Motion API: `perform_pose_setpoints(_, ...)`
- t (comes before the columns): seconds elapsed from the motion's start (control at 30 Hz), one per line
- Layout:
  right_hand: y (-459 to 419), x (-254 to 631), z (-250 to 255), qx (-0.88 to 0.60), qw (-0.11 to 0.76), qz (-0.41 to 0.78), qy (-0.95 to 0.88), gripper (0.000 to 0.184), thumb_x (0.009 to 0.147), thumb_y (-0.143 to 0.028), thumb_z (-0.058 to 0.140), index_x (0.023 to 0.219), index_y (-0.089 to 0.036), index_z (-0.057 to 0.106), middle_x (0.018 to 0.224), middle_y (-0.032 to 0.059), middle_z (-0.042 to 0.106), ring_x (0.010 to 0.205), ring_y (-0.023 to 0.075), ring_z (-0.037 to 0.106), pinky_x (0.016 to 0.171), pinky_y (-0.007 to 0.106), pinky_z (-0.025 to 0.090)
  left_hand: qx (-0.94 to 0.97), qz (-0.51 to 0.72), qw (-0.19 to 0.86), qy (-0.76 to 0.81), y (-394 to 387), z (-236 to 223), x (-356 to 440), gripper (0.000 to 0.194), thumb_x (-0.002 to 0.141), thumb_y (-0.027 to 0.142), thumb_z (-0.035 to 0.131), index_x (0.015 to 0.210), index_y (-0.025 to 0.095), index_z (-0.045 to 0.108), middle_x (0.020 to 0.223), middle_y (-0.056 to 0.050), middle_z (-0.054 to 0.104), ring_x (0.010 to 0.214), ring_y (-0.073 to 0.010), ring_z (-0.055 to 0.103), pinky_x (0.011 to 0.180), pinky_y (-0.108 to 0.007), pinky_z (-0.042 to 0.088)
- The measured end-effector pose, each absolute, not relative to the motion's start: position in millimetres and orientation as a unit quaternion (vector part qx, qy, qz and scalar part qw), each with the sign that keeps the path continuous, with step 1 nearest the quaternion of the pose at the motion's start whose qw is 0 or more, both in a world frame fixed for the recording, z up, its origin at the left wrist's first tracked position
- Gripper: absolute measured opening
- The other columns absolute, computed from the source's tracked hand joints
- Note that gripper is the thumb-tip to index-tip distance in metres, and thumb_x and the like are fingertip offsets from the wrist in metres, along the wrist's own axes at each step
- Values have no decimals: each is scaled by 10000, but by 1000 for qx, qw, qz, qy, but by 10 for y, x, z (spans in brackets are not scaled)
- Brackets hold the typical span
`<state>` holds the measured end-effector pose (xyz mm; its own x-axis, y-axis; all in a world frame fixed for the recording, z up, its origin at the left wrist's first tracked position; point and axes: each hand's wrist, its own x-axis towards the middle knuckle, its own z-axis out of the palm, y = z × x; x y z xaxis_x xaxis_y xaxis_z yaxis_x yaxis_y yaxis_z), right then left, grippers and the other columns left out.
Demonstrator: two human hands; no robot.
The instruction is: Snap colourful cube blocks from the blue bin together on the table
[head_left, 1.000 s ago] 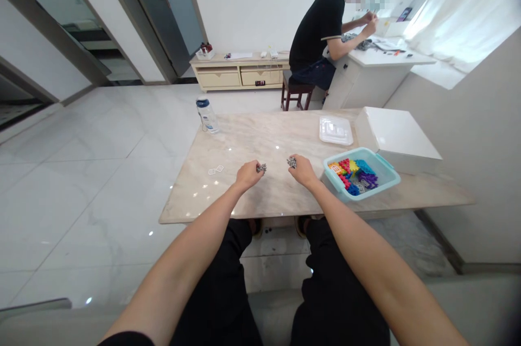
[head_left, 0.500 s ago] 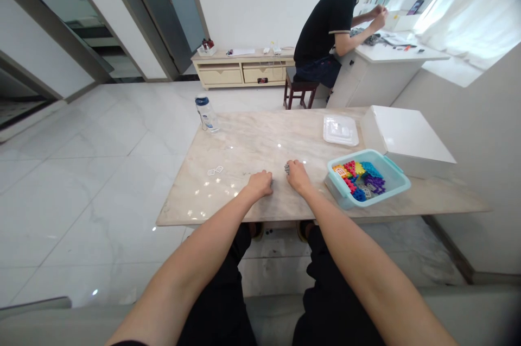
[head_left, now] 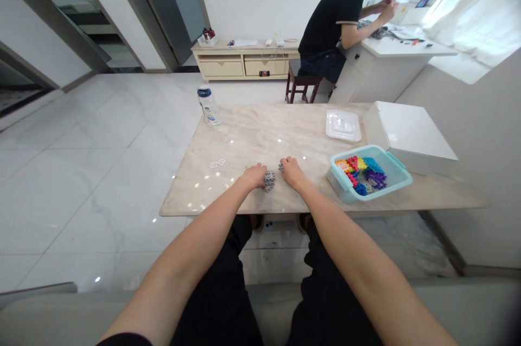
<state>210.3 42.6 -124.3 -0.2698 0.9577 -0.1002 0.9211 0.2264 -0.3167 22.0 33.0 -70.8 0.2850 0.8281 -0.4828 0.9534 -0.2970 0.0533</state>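
We have the left hand [head_left: 254,176] curled against a grey plastic block cluster [head_left: 269,180], which sits on the marble bench [head_left: 240,139] between both hands, close to the near edge; we cannot tell if that hand grips it. The right hand [head_left: 292,171] looks closed on a small grey piece [head_left: 280,167] just beside the cluster. We judge it best to keep both hands low and press pieces squarely, edges lined up. A teal tub [head_left: 341,192] of coloured blocks [head_left: 360,171] sits well right.
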Motion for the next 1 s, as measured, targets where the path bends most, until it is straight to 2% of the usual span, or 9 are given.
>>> perform_pose_setpoints(0.3, 423, 2069, -1298, -586, 53, 164, -792, 431, 941, -133, 700, 1364, -126, 621, 1439, 207, 577, 1346, 345, 492, 1215, 421, 407, 779, -178, 186, 572, 370, -801, 177, 862, 699, 414, 1008, 1424, 183, 603, 1519, -201, 573, 1325, -370, 700, 1095, -379, 569)
perform_pose_setpoints(0.43, 438, 2042, -1321, -582, 65, 175, -791, 503, 926, -167, 743, 1407, -117, 605, 1449, 215, 565, 1341, 345, 511, 1203, 429, 428, 775, -171, 187, 579, 357, -820, 161, 849, 709, 376, 1002, 1429, 171, 601, 1515, -210, 566, 1312, -370, 706, 1073, -380, 576)
perform_pose_setpoints(0.6, 450, 2000, -1289, -582, 73, 195, -786, 732, 843, -225, 871, 1500, -117, 567, 1479, 211, 564, 1346, 335, 564, 1180, 429, 463, 765, -158, 176, 599, 311, -787, 164, 757, 826, 388, 923, 1461, 175, 571, 1498, -214, 583, 1318, -362, 702, 1064, -388, 570)
perform_pose_setpoints(0.77, 467, 2096, -1087, -559, 82, 220, -795, 948, 729, -278, 998, 1558, -145, 557, 1494, 197, 638, 1385, 319, 625, 1186, 386, 475, 751, -159, 157, 622, 329, -579, 160, 698, 856, 408, 899, 1443, 190, 591, 1484, -207, 623, 1345, -359, 688, 1074, -390, 551)
perform_pose_setpoints(0.87, 432, 2356, -837, -572, 92, 216, -786, 855, 769, -252, 979, 1527, -132, 602, 1465, 217, 688, 1384, 336, 649, 1182, 401, 483, 757, -150, 140, 620, 345, -366, 203, 571, 937, 426, 807, 1431, 205, 623, 1487, -183, 649, 1366, -338, 675, 1078, -371, 537)
perform_pose_setpoints(0.93, 333, 2621, -603, -591, 110, 204, -773, 648, 896, -266, 882, 1487, -147, 645, 1475, 200, 702, 1391, 315, 651, 1191, 394, 474, 775, -139, 130, 602, 327, -237, 260, 558, 964, 464, 761, 1447, 219, 628, 1497, -168, 666, 1375, -334, 667, 1071, -360, 536)
perform_pose_setpoints(1.0, 188, 2920, -346, -599, 145, 197, -763, 408, 1016, -311, 752, 1393, -160, 715, 1350, 159, 778, 1282, 284, 712, 1136, 375, 511, 801, -128, 124, 572, 335, -167, 316, 566, 987, 478, 708, 1479, 212, 619, 1517, -179, 670, 1385, -344, 660, 1068, -369, 537)
